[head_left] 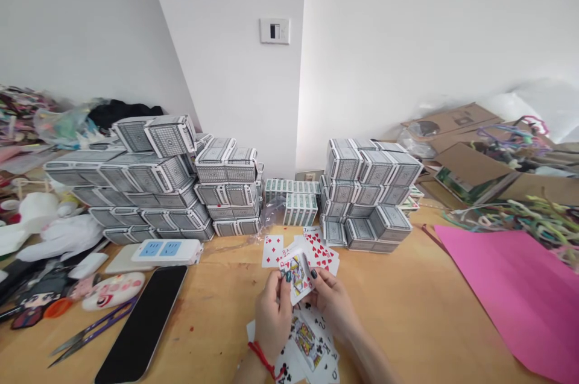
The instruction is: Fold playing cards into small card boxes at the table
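My left hand (272, 316) and my right hand (332, 302) meet over the wooden table (407, 317), both closed on a small batch of playing cards (296, 274) with a face card on top. A red string is tied round my left wrist. Under my hands lies a loose spread of cards (312, 345), face up. Just beyond my fingers more red cards (316, 249) lie fanned on the table, a diamonds card (272, 250) among them.
Stacks of boxed card decks stand at the back left (154, 179) and back right (368, 194), with smaller green packs (298, 200) between. A black phone (142, 324), scissors (90, 333), a power strip (165, 250) and clutter lie left. Pink paper (511, 293) and cardboard boxes (470, 161) are right.
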Available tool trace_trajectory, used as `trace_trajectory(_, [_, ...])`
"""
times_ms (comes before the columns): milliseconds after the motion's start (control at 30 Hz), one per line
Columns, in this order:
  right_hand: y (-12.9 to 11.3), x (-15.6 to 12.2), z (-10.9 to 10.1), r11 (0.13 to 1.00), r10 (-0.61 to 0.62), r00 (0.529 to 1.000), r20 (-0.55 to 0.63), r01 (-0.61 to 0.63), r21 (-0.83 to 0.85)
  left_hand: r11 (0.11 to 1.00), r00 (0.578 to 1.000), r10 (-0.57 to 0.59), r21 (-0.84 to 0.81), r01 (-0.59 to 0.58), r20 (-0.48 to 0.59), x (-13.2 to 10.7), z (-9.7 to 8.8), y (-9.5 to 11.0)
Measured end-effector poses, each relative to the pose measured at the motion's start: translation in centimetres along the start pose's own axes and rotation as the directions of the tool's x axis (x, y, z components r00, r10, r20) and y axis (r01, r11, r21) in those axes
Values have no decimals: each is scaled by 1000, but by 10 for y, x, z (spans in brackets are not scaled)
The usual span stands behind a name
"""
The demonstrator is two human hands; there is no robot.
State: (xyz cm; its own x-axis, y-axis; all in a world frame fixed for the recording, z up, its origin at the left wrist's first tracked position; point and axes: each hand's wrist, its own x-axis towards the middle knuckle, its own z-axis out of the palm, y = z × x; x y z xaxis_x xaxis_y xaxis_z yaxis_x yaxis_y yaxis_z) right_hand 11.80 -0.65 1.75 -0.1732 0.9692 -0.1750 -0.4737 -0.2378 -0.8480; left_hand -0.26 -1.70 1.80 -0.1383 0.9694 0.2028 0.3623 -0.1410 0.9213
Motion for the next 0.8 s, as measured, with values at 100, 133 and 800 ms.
trace_trajectory(100, [-2, -1, -1, 997, 27, 999, 37, -29, 69, 996, 999, -36, -76, 37, 20, 0, -2, 8])
trace_trajectory(133, [-2, -1, -2, 996, 33, 999, 38, -36, 86, 994, 999, -46, -99, 48, 26, 0, -3, 10])
trace_trajectory(800, [9, 1, -3, 1000, -18, 996, -89, 17, -15, 987, 998, -35, -155, 42, 51, 4, -5, 10])
